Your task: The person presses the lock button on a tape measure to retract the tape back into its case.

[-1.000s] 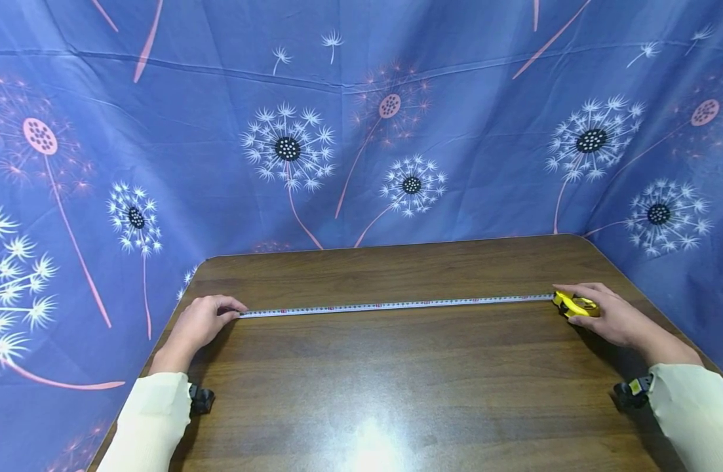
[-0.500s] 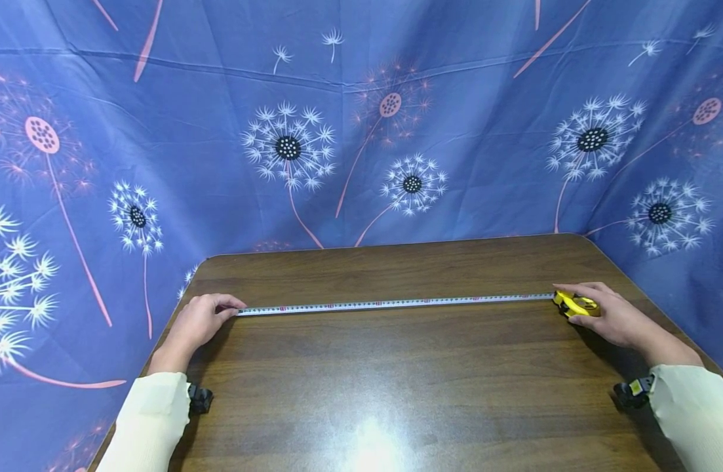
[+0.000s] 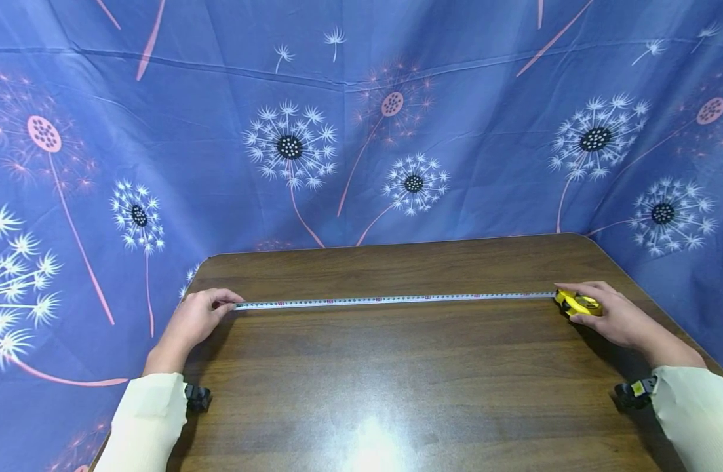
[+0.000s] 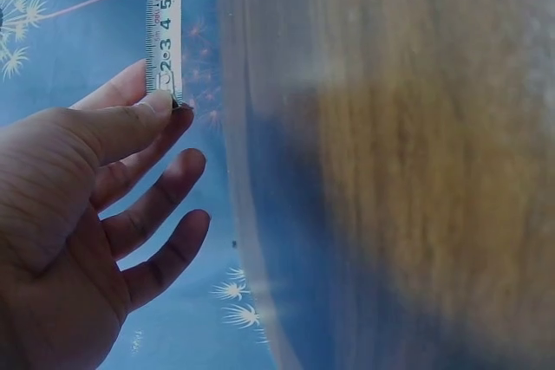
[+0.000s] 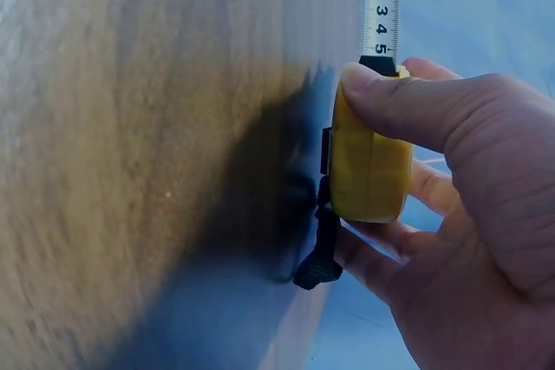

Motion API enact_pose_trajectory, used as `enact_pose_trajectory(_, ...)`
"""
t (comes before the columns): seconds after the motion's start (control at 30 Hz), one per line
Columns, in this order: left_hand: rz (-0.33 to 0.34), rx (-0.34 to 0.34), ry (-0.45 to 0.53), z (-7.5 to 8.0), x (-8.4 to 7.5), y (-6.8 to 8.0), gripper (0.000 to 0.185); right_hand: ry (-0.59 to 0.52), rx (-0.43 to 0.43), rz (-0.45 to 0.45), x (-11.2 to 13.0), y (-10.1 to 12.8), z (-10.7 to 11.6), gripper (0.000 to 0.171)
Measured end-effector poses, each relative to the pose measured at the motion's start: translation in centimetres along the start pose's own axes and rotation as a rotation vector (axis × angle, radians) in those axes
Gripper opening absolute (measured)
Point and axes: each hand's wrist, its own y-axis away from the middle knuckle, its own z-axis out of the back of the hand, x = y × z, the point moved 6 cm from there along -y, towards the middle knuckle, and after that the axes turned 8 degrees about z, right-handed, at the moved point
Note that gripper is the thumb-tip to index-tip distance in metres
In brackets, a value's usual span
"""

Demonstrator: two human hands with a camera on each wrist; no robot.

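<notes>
A yellow tape measure [image 3: 576, 304] is drawn out sideways above the table, its white blade [image 3: 379, 300] stretched straight between both hands. My right hand [image 3: 617, 316] grips the yellow case, thumb on one side and fingers on the other. In the right wrist view, the blade leaves the case [image 5: 371, 158] just above the thumb, and a black strap [image 5: 321, 253] hangs below. My left hand [image 3: 198, 318] pinches the blade's free end between thumb and index finger. The left wrist view shows the low numbers of the blade [image 4: 165, 28] beside the thumb; the other fingers are loosely bent.
The brown wooden table [image 3: 396, 367] has rounded far corners and bears a bright light reflection near its front. Blue cloth [image 3: 361, 151] printed with dandelions hangs behind it and along both sides. A black wrist camera [image 3: 197, 398] sits at the left sleeve, another [image 3: 635, 391] at the right.
My left hand has shifted slightly left and farther back with the blade's end, so the blade lies more level in the head view. The right hand and case have barely moved.
</notes>
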Motion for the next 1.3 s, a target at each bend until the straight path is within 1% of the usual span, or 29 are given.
enact_pose_trajectory(0.1, -0.012, -0.006, 0.013, 0.2, -0.1, 0.1, 0.016, -0.001, 0.002, -0.008, 0.1, 0.0, 0.1, 0.060)
enact_pose_trajectory(0.3, -0.024, -0.042, 0.023, 0.9, -0.2, 0.0, 0.016, 0.017, -0.036, 0.051, 0.5, -0.2, 0.8, 0.063)
enact_pose_trajectory(0.4, -0.030, -0.071, 0.027, 1.3, -0.3, 0.0, 0.016, 0.026, -0.048, 0.067, 0.7, -0.3, 1.3, 0.063)
enact_pose_trajectory(0.63, -0.051, -0.151, 0.050, 2.4, -0.9, 0.2, 0.016, 0.023, -0.048, 0.074, 1.1, -0.5, 2.2, 0.061)
enact_pose_trajectory(0.83, -0.054, -0.170, 0.063, 3.0, -1.3, 0.2, 0.015, 0.048, -0.072, 0.096, 1.2, -0.7, 3.0, 0.060)
enact_pose_trajectory(1.07, -0.083, -0.198, 0.042, 3.8, -2.0, 0.1, 0.017, 0.022, -0.081, 0.101, 1.3, -0.6, 3.8, 0.059)
enact_pose_trajectory(1.3, -0.110, -0.231, 0.048, 4.4, -2.7, 0.2, 0.019, 0.065, -0.121, 0.130, 1.1, -0.3, 4.4, 0.060)
